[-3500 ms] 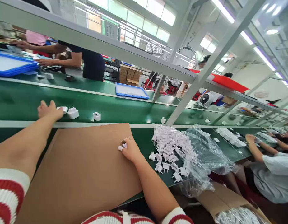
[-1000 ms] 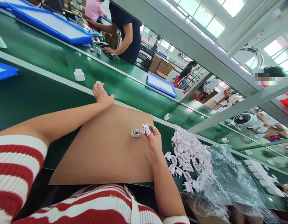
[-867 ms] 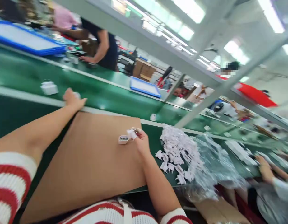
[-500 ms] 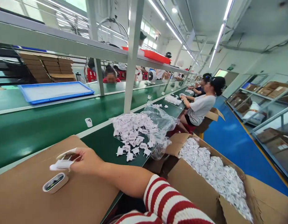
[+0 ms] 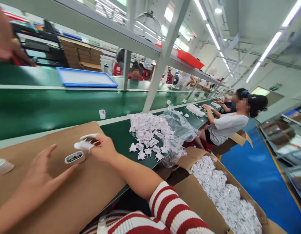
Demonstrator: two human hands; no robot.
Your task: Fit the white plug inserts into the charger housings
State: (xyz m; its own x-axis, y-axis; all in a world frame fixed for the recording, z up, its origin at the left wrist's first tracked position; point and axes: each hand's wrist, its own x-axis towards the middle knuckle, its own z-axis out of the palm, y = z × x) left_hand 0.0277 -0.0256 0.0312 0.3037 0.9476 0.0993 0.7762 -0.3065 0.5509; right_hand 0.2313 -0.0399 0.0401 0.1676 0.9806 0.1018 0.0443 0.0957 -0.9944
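My right hand [image 5: 101, 149] is closed on a small white plug part [image 5: 84, 145] over the brown cardboard sheet [image 5: 67, 191]. Just left of it a white charger shell [image 5: 74, 157] lies open side up on the cardboard. My left hand [image 5: 40, 177] hovers with fingers spread, its fingertips close to the shell, holding nothing. Another white shell [image 5: 1, 165] sits at the far left edge of the cardboard.
A heap of white plug parts [image 5: 148, 133] lies on a clear plastic bag [image 5: 182, 128] to the right. A cardboard box [image 5: 221, 191] full of such parts stands lower right. One white shell [image 5: 102, 114] rides the green conveyor [image 5: 43, 107]. A blue tray [image 5: 85, 78] lies beyond. Seated workers sit along the line.
My left hand has come back from the conveyor and now hovers open beside the shell on the cardboard. The view has swung right. My right hand keeps its plug part.
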